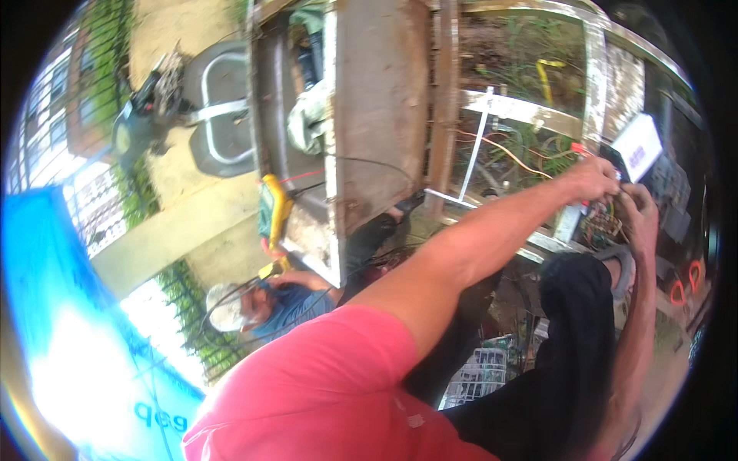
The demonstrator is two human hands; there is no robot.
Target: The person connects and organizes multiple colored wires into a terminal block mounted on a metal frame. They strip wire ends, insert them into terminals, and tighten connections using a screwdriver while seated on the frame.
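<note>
My left hand [592, 178] reaches across to the far right, its fingers closed in a pinch. Close against it, my right hand [639, 213] is also closed, its fingertips meeting the left ones. What they pinch is too small to make out. Just below my fingers hangs a tangle of thin coloured wires [601, 229]. An orange wire [530, 163] runs toward my left hand from the left. Beside my hands, a white panel with a dark edge [639, 147] stands tilted. A small red piece [582, 149] shows above my left hand.
A weathered frame [530, 111] stands before me, with a tall metal cabinet [382, 107] left of it. A person in a white cap [227, 307] is at lower left, near a yellow and green device [274, 209]. Orange-handled scissors [678, 292] lie far right. A chair [223, 107] stands behind.
</note>
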